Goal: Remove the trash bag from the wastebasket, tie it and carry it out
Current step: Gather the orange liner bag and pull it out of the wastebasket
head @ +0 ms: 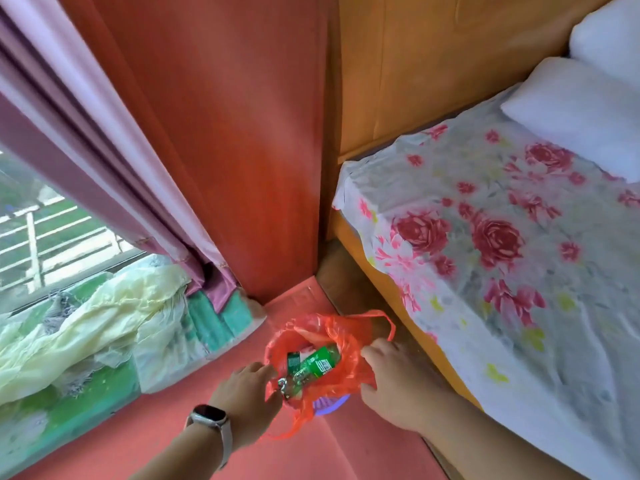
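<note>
On the red floor [166, 431] between the window and the bed [502, 258], a red trash bag [349, 372] lines a purple wastebasket [329, 405]. The left hand [247, 393] pinches the bag's near-left rim; the right hand [394, 379] grips its right edge. A green bottle [317, 363] lies inside.
</note>
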### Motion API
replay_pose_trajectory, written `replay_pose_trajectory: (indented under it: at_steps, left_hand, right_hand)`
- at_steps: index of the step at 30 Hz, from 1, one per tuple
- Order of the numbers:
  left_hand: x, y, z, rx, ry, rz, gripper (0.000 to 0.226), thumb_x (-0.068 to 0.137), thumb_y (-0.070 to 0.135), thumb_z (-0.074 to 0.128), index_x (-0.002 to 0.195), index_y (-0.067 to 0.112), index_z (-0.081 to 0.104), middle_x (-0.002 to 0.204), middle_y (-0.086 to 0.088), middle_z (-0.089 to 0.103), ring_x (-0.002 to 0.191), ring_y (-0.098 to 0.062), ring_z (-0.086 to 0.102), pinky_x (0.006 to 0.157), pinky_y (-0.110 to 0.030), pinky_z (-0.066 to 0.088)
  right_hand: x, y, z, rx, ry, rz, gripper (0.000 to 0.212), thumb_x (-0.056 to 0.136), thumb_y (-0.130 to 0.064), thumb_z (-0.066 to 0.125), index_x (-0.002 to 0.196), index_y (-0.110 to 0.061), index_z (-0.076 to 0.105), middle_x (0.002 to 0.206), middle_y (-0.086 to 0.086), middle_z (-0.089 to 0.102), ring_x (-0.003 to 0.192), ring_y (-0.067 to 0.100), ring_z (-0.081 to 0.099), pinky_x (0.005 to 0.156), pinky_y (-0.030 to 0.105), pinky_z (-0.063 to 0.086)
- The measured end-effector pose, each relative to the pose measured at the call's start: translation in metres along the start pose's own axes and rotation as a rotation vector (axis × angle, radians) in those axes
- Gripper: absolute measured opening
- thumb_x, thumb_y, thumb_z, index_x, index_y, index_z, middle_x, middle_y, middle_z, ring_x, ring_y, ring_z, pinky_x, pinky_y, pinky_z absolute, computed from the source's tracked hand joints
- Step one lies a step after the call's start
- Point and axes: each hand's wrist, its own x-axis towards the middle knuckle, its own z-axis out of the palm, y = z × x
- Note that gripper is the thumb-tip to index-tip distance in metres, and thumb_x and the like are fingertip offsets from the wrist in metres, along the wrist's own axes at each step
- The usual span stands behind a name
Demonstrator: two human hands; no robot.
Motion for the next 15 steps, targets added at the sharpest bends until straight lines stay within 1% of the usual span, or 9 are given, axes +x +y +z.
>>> replay_pose_trajectory:
  at_steps: [4,7,11,13,15]
  left_hand:
    - [0.047,-0.028,0.098,0.056,-0.136,-0.02,0.045,0.085,0.047,0.041,0.127,0.035,0.048,0.128,0.009,0.056,0.119,-0.018,0.049,0.093,-0.034,0.043]
    - [0.075,-0.045,0.16,0.115,-0.215,-0.003,0.046,0.085,0.048,0.039,0.128,0.035,0.046,0.13,0.009,0.054,0.122,-0.017,0.047,0.098,-0.035,0.04]
    - [0.097,-0.064,0.219,0.27,-0.316,0.001,0.053,0.084,0.05,0.039,0.132,0.029,0.04,0.132,0.004,0.052,0.125,-0.02,0.045,0.103,-0.037,0.034]
    - [0.105,-0.073,0.239,0.343,-0.35,0.024,0.059,0.081,0.05,0.04,0.135,0.027,0.035,0.133,0.002,0.051,0.126,-0.022,0.045,0.105,-0.039,0.031]
    - [0.111,-0.082,0.251,0.383,-0.37,0.037,0.065,0.079,0.05,0.041,0.139,0.027,0.028,0.135,0.002,0.05,0.127,-0.023,0.044,0.109,-0.042,0.026]
  right_hand:
    - [0.048,0.04,0.101,-0.073,-0.112,0.044,0.041,0.085,-0.033,0.053,0.124,-0.026,0.043,0.127,-0.003,0.044,0.122,0.023,0.044,0.095,0.042,0.045]
    - [0.079,0.064,0.159,-0.179,-0.144,0.081,0.046,0.083,-0.02,0.053,0.127,-0.025,0.041,0.129,0.0,0.043,0.123,0.025,0.042,0.094,0.043,0.045]
    - [0.113,0.089,0.21,-0.332,-0.091,0.067,0.06,0.08,-0.009,0.055,0.135,-0.024,0.037,0.139,0.003,0.039,0.13,0.028,0.034,0.096,0.041,0.04]
    - [0.129,0.097,0.226,-0.387,-0.067,0.05,0.065,0.081,-0.007,0.054,0.141,-0.022,0.033,0.148,0.006,0.034,0.138,0.031,0.025,0.1,0.043,0.036]
    - [0.142,0.102,0.237,-0.435,-0.087,0.059,0.069,0.083,-0.008,0.054,0.146,-0.021,0.028,0.156,0.009,0.025,0.144,0.033,0.015,0.105,0.046,0.032]
